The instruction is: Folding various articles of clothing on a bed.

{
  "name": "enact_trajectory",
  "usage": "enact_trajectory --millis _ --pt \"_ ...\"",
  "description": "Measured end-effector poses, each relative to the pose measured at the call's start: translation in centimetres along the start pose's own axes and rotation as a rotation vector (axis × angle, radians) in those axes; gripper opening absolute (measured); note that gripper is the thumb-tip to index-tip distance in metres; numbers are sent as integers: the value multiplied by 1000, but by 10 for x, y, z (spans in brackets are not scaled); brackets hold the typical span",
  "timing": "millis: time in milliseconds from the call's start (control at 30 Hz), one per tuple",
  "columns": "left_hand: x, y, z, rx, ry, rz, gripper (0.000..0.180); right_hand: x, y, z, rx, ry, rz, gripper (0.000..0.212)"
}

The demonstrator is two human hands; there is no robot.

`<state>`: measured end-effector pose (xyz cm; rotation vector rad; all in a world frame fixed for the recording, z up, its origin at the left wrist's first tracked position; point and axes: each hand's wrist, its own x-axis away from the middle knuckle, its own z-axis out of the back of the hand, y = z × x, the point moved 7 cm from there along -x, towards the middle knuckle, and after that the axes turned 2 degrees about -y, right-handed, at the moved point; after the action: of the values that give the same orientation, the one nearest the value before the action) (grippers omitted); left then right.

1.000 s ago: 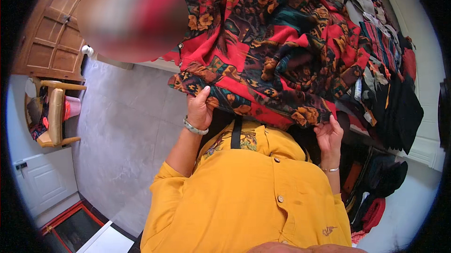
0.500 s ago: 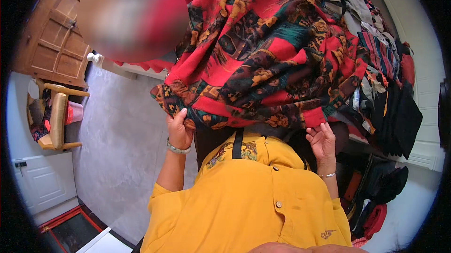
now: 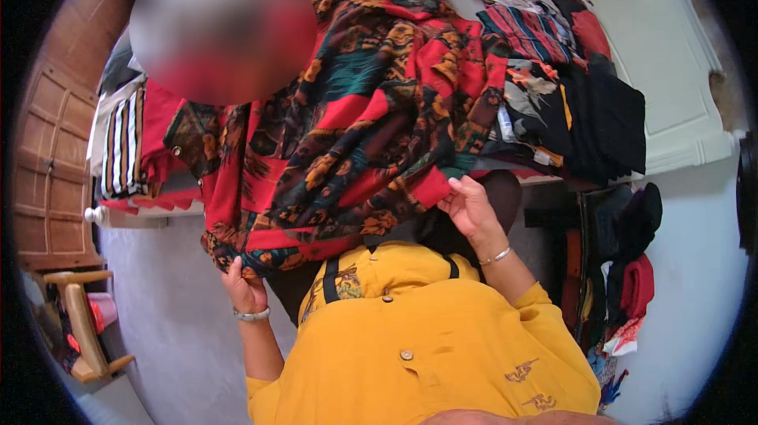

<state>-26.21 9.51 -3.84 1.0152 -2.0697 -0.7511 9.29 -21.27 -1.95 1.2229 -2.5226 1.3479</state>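
A large red jacket (image 3: 355,113) with dark, teal and orange flower patches lies spread over the bed and hangs toward me across its near side. Buttons show along its left front edge. Its lower left corner is pinched in my left hand (image 3: 246,292), thumb on top. My right hand (image 3: 474,210) grips the hem farther right, at a plain red patch, with fingers closed on the cloth. Between the two hands the hem runs slack above my lap. A blurred oval hides part of the jacket's upper left.
Folded clothes cover the bed: a striped garment (image 3: 122,137) at left, black trousers (image 3: 608,121) and a red-striped piece (image 3: 529,34) at right. A white bed end (image 3: 671,70) stands at right. More clothes (image 3: 638,287) sit low at right. A wooden chair (image 3: 83,322) stands at lower left.
My view has swung to the right, so the bed and jacket appear farther left. Both hands still hold the hem; the jacket's buttoned left edge now shows.
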Motion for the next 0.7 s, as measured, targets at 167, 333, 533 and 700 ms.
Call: enact_trajectory --millis 167,333,533,700 --pt "-2 -14 9 -57 59 48 30 37 -28 -61 578 -82 345 12" --pt "-2 -20 8 -65 81 29 29 37 -34 -53 639 -79 365 12" --pt "0 -19 3 -83 64 34 32 41 -36 -40 638 -39 326 15" --pt "-4 -21 12 -90 47 44 33 45 -39 -40 667 -31 341 18"
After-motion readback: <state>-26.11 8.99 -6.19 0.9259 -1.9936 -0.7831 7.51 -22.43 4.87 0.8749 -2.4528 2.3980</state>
